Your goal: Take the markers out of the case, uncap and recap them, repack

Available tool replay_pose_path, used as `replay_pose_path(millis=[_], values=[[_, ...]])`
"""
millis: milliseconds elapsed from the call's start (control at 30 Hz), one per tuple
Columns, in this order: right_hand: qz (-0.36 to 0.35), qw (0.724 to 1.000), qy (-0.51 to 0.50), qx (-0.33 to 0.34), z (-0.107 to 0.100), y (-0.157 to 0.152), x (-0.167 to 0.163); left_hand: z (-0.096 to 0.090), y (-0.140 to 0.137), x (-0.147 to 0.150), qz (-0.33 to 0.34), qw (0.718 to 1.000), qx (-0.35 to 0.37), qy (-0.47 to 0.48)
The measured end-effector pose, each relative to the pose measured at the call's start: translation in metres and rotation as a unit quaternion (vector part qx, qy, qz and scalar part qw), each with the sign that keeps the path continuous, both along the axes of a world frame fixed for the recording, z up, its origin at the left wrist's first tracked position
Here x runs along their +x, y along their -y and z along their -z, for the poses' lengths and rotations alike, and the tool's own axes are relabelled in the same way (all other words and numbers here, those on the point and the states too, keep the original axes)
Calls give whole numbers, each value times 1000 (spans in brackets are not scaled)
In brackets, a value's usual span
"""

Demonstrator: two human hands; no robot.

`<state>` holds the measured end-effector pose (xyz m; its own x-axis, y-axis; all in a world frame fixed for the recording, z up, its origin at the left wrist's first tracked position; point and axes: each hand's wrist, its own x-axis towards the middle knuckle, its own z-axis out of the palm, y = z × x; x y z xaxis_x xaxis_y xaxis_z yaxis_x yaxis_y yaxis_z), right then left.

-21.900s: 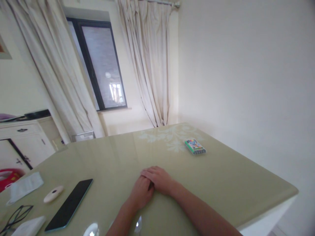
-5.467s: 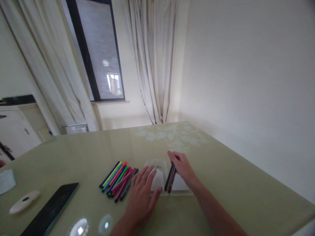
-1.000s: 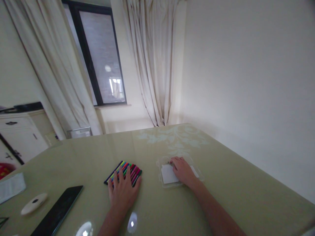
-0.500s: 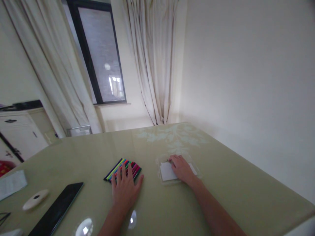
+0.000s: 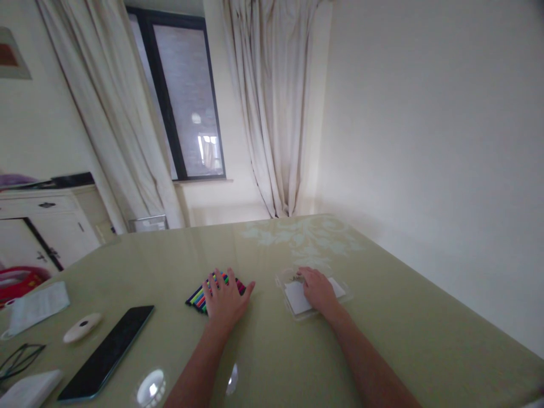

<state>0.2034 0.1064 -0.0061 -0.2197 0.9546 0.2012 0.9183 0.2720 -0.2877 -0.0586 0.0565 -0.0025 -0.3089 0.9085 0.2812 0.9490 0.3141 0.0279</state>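
With fingers spread, my left hand point(image 5: 227, 299) rests flat over a row of coloured felt-tip pens point(image 5: 196, 301) lying side by side on the table. To its right, my right hand point(image 5: 318, 288) is over a clear plastic case point(image 5: 293, 315). Inside the case lies a white card or paper point(image 5: 295, 299). The right fingers are curled at a small, greenish-gold object point(image 5: 297, 277) near the case's far side, too small to name. My palm hides part of the white paper.
A black tablet point(image 5: 108, 351) lies on the table point(image 5: 272, 362) at left. Beside it are a white oval object point(image 5: 83, 327), a pale face mask point(image 5: 38, 306), black-framed glasses point(image 5: 21, 360) and a white box-like item point(image 5: 32, 391). A wall point(image 5: 425, 141) runs along the right edge.
My left hand has moved forward over the pens, covering more of them. The right hand stays at the case, fingers still curled. The camera view has turned slightly left.
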Motion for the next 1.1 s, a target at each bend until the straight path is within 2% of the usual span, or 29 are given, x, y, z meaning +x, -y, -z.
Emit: replay_pose_path(millis=[167,367,467,567,633,767,900,967,1100], values=[[0,1000,-9,0,-1,-2,4,7,-8,-29,-11,997,-59,43],[-4,1000,-17,-5,0,-2,-2,13,-14,-65,7,996,-74,57],[-15,1000,-13,-4,1,-1,-7,9,-10,-61,14,998,-46,36],[-29,999,-12,-4,1,1,-10,3,1,-45,41,999,6,7],[-37,999,-11,-5,0,2,-11,0,10,-36,60,998,14,3],[-41,999,-2,-7,-2,3,-11,-1,23,-36,67,998,1,1],[-52,999,-10,-10,-3,5,-14,-2,25,-46,70,995,-52,39],[-65,998,-18,-14,-4,8,-18,-5,25,-46,87,992,-69,60],[-98,995,-19,-26,-4,15,-25,-12,26,-31,142,984,-52,90]])
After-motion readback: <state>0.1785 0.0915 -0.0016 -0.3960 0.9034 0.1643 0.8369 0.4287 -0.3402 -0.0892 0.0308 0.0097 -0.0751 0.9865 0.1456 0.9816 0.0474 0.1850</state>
